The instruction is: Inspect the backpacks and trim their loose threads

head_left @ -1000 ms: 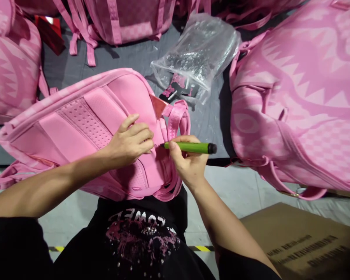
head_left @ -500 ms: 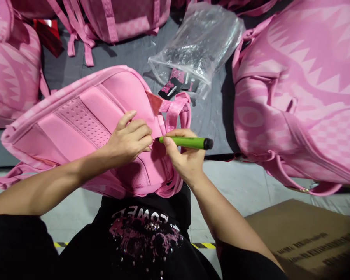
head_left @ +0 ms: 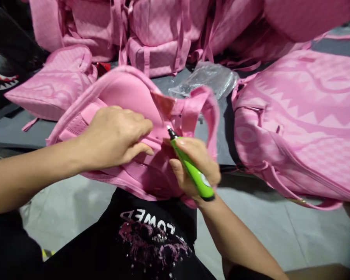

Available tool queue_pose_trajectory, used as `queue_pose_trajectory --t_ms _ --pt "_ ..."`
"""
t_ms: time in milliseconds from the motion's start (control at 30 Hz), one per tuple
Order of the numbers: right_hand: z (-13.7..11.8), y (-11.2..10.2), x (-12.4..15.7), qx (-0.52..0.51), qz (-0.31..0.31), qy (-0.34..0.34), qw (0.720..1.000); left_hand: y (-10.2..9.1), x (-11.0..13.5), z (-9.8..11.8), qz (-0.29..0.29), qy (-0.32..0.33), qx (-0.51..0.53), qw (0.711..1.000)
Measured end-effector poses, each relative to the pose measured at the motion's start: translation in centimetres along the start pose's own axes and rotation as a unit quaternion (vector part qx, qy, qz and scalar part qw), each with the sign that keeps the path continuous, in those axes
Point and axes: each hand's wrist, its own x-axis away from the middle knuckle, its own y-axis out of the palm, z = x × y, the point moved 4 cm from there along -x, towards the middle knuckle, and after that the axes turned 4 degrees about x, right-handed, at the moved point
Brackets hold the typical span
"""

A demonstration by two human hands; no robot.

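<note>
Two hands on the pink backpack (head_left: 128, 93), tipped up off the grey table (head_left: 8, 132) toward your lap. Your left hand (head_left: 116, 136) curls on a fold, likely to hold the seam taut. Your right hand (head_left: 195, 167) is closed round the green pen-like tool (head_left: 194, 173), its tip at the seam by the carry handle (head_left: 205, 105).

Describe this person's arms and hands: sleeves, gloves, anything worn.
The left hand and right hand are bare: no gloves, no rings visible. Forearms are uncovered, without watch or bracelet. A black left sleeve and right sleeve show at the bottom edge, part of a black T-shirt printed in pink and white.
</note>
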Motion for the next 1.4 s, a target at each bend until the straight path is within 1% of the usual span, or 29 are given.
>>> queue_pose_trajectory --t_ms 33,67,100,133,167,200,233,267,300,333,367,400,433,467,533,600,633,667,700,733,800,867,933,967,1033,1100,1167,1267,1400 --pt "-1.0 -0.2 -0.8 0.003 -0.007 -0.031 0.999 -0.8 1.0 0.6 0.011 -0.028 0.018 0.999" --pt "-1.8 -0.2 -1.5 0.007 -0.025 -0.061 0.998 -1.1 2.0 1.1 0.019 -0.06 0.041 0.997" --pt "-2.2 0.0 -2.0 0.011 -0.046 -0.084 0.995 -0.8 2.9 1.3 0.023 -0.091 0.068 0.993" --pt "-2.3 0.5 -2.1 0.012 -0.066 -0.097 0.993 0.0 3.6 1.3 0.025 -0.118 0.101 0.988" --pt "-2.1 1.2 -2.0 0.005 -0.085 -0.099 0.991 1.3 4.2 1.1 0.025 -0.135 0.138 0.981" --pt "-1.6 2.0 -1.5 -0.009 -0.102 -0.094 0.99 2.9 4.7 0.8 0.018 -0.14 0.174 0.975" --pt "-0.8 2.9 -0.8 -0.022 -0.117 -0.085 0.989 4.6 5.0 0.5 0.009 -0.131 0.202 0.97" --pt "0.0 3.8 0.0 -0.03 -0.127 -0.076 0.988 6.0 5.1 0.1 0.007 -0.11 0.213 0.971" --pt "0.8 4.5 0.9 -0.024 -0.134 -0.071 0.988 6.9 5.2 -0.4 0.021 -0.086 0.205 0.975" --pt "1.6 5.1 1.6 -0.01 -0.135 -0.07 0.988 7.3 5.3 -0.9 0.051 -0.067 0.179 0.98" --pt "2.1 5.4 2.3 0.012 -0.132 -0.07 0.989 7.2 5.2 -1.4 0.092 -0.059 0.142 0.984" --pt "2.3 5.5 2.7 0.036 -0.128 -0.071 0.989 6.9 5.1 -2.0 0.133 -0.063 0.107 0.983" --pt "2.3 5.4 3.0 0.053 -0.125 -0.073 0.988 6.7 4.8 -2.5 0.157 -0.072 0.082 0.982" --pt "2.1 5.3 3.2 0.064 -0.128 -0.077 0.987 6.6 4.3 -3.0 0.153 -0.084 0.069 0.982" --pt "1.4 5.2 3.3 0.062 -0.145 -0.065 0.985 7.6 2.4 -4.2 0.085 -0.114 0.068 0.987" --pt "0.9 5.2 3.4 0.035 -0.175 -0.036 0.983 9.6 0.2 -5.5 -0.003 -0.157 0.075 0.985" --pt "0.8 5.3 3.5 0.02 -0.191 -0.021 0.981 10.6 -0.8 -6.2 -0.035 -0.178 0.075 0.98" --pt "0.9 5.4 3.6 0.01 -0.206 -0.007 0.978 11.5 -1.5 -6.7 -0.054 -0.191 0.074 0.977" --pt "1.1 5.6 3.7 0.005 -0.22 0.005 0.975 12.2 -2.0 -7.0 -0.059 -0.188 0.073 0.978" --pt "1.5 5.7 3.9 0.004 -0.234 0.021 0.972 12.6 -2.2 -7.1 -0.053 -0.169 0.072 0.982" --pt "2.7 5.7 4.0 -0.008 -0.249 0.08 0.965 12.7 -2.0 -6.7 -0.013 -0.111 0.067 0.991" --pt "4.1 5.4 4.0 -0.036 -0.245 0.152 0.957 12.4 -1.4 -5.9 0.017 -0.061 0.057 0.996" --pt "5.0 5.0 3.7 -0.053 -0.247 0.198 0.947 12.5 -1.1 -5.1 0.017 -0.032 0.037 0.999" --pt "5.3 4.8 3.4 -0.054 -0.256 0.208 0.942 12.8 -1.2 -4.8 0.008 -0.025 0.026 0.999" --pt "5.4 4.6 2.8 -0.049 -0.293 0.2 0.934 13.6 -1.8 -4.4 -0.017 -0.031 0.005 0.999" --pt "5.5 4.4 2.0 -0.051 -0.332 0.191 0.922 14.4 -2.6 -4.4 -0.039 -0.056 -0.006 0.998" --pt "5.8 4.3 1.2 -0.051 -0.363 0.197 0.909 14.9 -3.2 -4.5 -0.047 -0.075 -0.006 0.996" --pt "6.6 4.5 0.2 -0.052 -0.395 0.206 0.894 15.0 -3.5 -4.4 -0.047 -0.079 -0.007 0.996" --pt "7.6 5.5 -0.5 -0.031 -0.457 0.154 0.875 14.9 -3.6 -4.4 -0.058 -0.08 -0.009 0.995"
